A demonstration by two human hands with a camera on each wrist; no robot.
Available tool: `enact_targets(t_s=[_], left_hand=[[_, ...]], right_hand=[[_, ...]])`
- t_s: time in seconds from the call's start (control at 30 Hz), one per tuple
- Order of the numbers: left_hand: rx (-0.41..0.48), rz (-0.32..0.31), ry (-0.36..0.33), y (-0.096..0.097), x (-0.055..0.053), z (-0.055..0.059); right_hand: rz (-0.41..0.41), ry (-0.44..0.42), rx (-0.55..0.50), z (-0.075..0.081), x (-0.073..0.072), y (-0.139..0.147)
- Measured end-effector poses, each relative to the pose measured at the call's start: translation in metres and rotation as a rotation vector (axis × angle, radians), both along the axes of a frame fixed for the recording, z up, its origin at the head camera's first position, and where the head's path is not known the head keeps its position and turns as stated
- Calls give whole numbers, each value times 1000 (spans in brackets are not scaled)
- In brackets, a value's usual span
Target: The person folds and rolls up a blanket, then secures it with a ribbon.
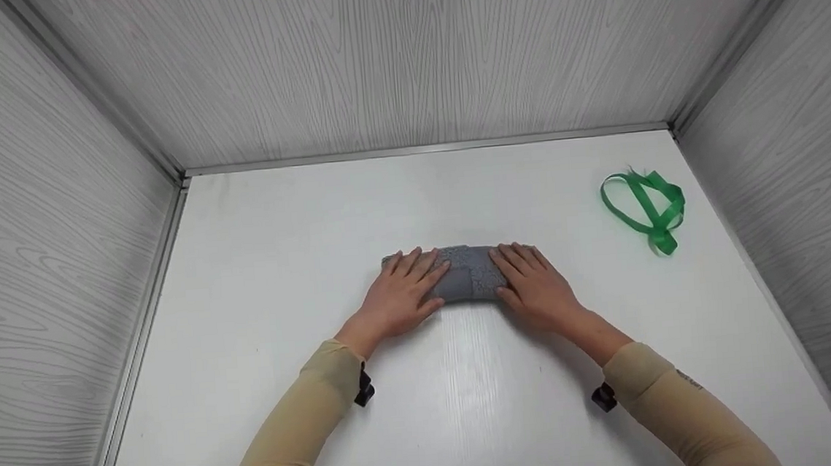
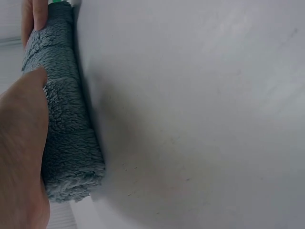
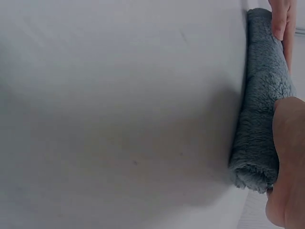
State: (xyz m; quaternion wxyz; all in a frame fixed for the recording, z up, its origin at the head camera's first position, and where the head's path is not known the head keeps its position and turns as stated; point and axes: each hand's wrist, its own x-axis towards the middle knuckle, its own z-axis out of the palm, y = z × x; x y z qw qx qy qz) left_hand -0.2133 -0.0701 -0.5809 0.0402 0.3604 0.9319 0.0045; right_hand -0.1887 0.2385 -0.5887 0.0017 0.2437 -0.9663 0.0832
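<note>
A rolled grey-blue fleecy towel (image 1: 471,273) lies crosswise on the white table. My left hand (image 1: 399,292) rests on its left end, fingers straight and a little spread. On the right end lies my right hand (image 1: 536,287), its fingers also extended over the top. Both thumbs point inward along the near side. In the left wrist view the towel (image 2: 66,109) is a thick plush roll, with the left hand (image 2: 21,143) against it. Its spiral end shows on the towel (image 3: 257,148) in the right wrist view, beside the right hand (image 3: 290,152).
A loosely looped green ribbon (image 1: 651,209) lies at the back right of the white table (image 1: 297,219). Grey wood-grain panels wall the table at the back (image 1: 403,58), left (image 1: 51,251) and right (image 1: 800,184).
</note>
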Motion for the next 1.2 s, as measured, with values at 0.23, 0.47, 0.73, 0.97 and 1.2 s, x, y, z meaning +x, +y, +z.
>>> enact_targets(t_s=[0.23,0.47,0.73,0.97,1.2], left_hand=[[42,3,-44,-2,-1,-5],[99,17,-127,-3,-4,11],[97,17,-179,-3,1,21],[83,15,-232,-3,18,30],[106,-36,-270,-3,31,39]], right_hand=[[44,9,28,-7,3,3],[55,22,-2,-8,3,6],[-8,57,-86,-9,2,13],[-72,126,-201,-9,-8,18],[-146,150,-299,-5,-24,15]])
